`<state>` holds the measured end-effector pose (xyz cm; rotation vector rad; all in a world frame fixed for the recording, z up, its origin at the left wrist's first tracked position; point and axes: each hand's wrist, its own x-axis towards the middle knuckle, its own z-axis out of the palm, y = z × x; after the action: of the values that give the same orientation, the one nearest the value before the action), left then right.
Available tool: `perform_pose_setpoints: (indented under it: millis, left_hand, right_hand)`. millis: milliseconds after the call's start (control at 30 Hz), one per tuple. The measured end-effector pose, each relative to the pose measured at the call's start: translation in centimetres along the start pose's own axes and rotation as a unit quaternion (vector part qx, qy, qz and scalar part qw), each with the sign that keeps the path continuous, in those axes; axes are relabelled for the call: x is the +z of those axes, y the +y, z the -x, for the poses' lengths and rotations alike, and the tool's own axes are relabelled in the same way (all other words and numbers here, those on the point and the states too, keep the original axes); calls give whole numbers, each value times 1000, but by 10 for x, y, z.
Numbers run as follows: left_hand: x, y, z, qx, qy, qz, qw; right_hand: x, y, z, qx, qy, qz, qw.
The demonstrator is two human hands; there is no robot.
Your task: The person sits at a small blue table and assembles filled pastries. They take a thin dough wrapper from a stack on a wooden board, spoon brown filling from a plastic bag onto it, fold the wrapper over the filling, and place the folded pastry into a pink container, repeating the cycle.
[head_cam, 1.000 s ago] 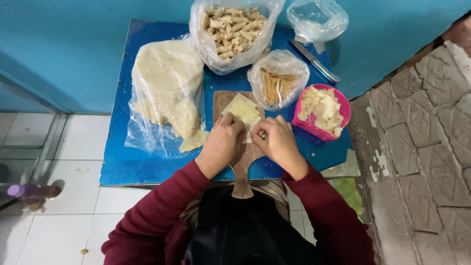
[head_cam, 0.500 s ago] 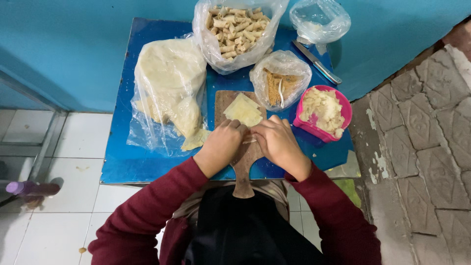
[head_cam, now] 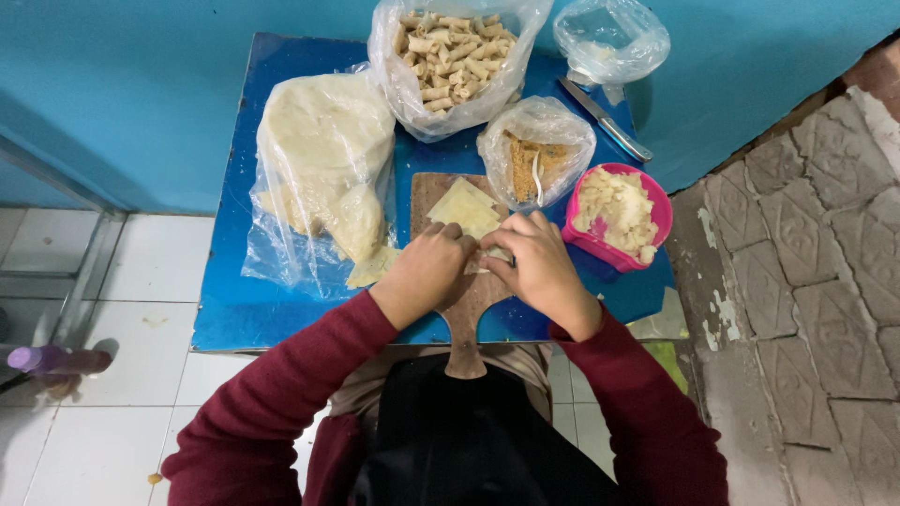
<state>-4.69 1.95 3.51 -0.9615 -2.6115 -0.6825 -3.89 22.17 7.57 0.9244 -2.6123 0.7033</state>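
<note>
A pale yellow dough wrapper (head_cam: 464,208) lies on a wooden cutting board (head_cam: 433,192) on the blue table (head_cam: 230,309). My left hand (head_cam: 424,272) and my right hand (head_cam: 534,262) meet over the wrapper's near edge, fingers curled and pressing on it. What lies under the fingers is hidden. The board's handle (head_cam: 465,356) points toward me.
A clear bag of stacked wrappers (head_cam: 323,150) lies at left. A bag of finished rolls (head_cam: 455,52) stands at the back, a small bag of brown filling (head_cam: 534,155) beside a pink bowl of pale filling (head_cam: 619,211). A knife (head_cam: 607,120) and another bag (head_cam: 609,37) sit at the back right.
Both hands have closed in together over the wrapper's near edge, covering more of it. The bags and bowl have not moved.
</note>
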Motion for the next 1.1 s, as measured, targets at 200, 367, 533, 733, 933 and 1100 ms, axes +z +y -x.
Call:
perform_pose_setpoints:
  millis: [200, 367, 533, 733, 933, 1100]
  left_hand:
    - [-1, -6, -7, -60, -51, 31, 996]
    - [-2, -22, -20, -129, -78, 87, 985]
    - [-5, -21, -17, -40, -52, 102, 993]
    - [0, -13, -7, 17, -25, 18, 999]
    - [5, -17, -7, -23, -44, 27, 998]
    - [4, -17, -5, -5, 20, 19, 1000]
  right_hand:
    - [14, 5, 0, 26, -7, 35, 999]
    - [21, 24, -8, 57, -26, -14, 998]
    - [16, 28, -14, 68, -38, -68, 995]
    - [20, 6, -4, 34, -11, 13, 999]
    - [19, -1, -7, 38, -23, 37, 998]
    - [21, -4, -9, 16, 21, 84, 996]
